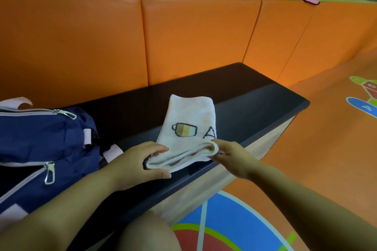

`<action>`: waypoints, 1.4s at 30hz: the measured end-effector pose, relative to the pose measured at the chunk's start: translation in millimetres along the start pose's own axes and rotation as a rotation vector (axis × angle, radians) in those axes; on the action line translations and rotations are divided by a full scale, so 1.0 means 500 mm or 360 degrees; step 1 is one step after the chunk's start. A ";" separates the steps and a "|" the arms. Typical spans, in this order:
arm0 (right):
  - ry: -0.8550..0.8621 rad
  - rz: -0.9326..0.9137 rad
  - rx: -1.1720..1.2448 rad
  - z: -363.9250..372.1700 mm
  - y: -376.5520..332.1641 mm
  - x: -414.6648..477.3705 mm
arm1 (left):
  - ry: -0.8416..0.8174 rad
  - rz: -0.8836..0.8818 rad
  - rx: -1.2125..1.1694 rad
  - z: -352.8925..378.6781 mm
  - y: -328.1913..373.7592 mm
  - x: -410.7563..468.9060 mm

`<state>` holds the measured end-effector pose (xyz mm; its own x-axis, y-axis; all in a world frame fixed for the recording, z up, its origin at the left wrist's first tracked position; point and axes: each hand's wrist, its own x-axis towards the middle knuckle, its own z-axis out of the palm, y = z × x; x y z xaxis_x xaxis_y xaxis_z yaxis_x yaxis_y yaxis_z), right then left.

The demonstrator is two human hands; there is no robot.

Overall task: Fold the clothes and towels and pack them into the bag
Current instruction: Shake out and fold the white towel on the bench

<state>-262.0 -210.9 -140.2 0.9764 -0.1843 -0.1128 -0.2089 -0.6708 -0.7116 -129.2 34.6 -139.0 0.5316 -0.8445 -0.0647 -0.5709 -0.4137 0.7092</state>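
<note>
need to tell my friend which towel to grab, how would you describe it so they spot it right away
Find the dark bench against the orange padded wall. Right of the navy bag lies a folded white towel, its near edge held by both hands. It alone carries a striped cup picture.

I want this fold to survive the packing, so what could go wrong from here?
1. Both hands, left and right, pinch only the near edge of the towel; lifted that way, the far layers may fall open.
2. The bag appears zipped, so one hand may have to let go to open it.
3. The towel lies near the bench front edge and could slip to the floor.
</note>
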 end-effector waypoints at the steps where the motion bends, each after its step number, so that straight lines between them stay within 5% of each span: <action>1: 0.0007 0.0050 0.0144 -0.009 -0.002 0.000 | -0.0014 -0.0005 -0.0091 -0.005 0.005 -0.003; 5: -0.0017 0.0084 0.0541 -0.041 -0.010 0.002 | -0.0037 -0.0093 -0.0325 -0.019 0.016 -0.004; 13: 0.0239 0.0097 0.0593 -0.070 0.002 0.041 | 0.0197 -0.0104 -0.0609 -0.010 0.032 0.090; 18: 0.0414 0.0373 0.0483 -0.091 0.011 0.105 | 0.0294 -0.0214 -0.0646 -0.006 0.038 0.177; 26: 0.0252 0.0891 0.0277 -0.099 0.037 0.196 | 0.0224 -0.0566 -0.0381 -0.006 0.013 0.276; 30: 0.0291 0.0898 0.0039 -0.091 0.062 0.218 | 0.0297 -0.0642 -0.0125 0.003 -0.006 0.306; 35: 0.0498 0.0913 -0.0168 -0.075 0.073 0.224 | 0.0819 -0.0145 0.0241 0.019 -0.009 0.289; 39: 0.0715 0.0782 -0.0497 -0.068 0.070 0.211 | 0.0227 0.0189 0.0579 0.021 -0.008 0.244; 42: 0.0894 0.0284 -0.0701 -0.067 0.062 0.179 | 0.0027 0.0167 0.0730 0.028 -0.023 0.223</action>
<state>-183.0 -272.5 -149.1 0.7746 -0.5786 0.2553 -0.4802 -0.8008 -0.3579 -72.4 -59.7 -164.2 0.4639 -0.8859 0.0048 -0.8377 -0.4369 0.3276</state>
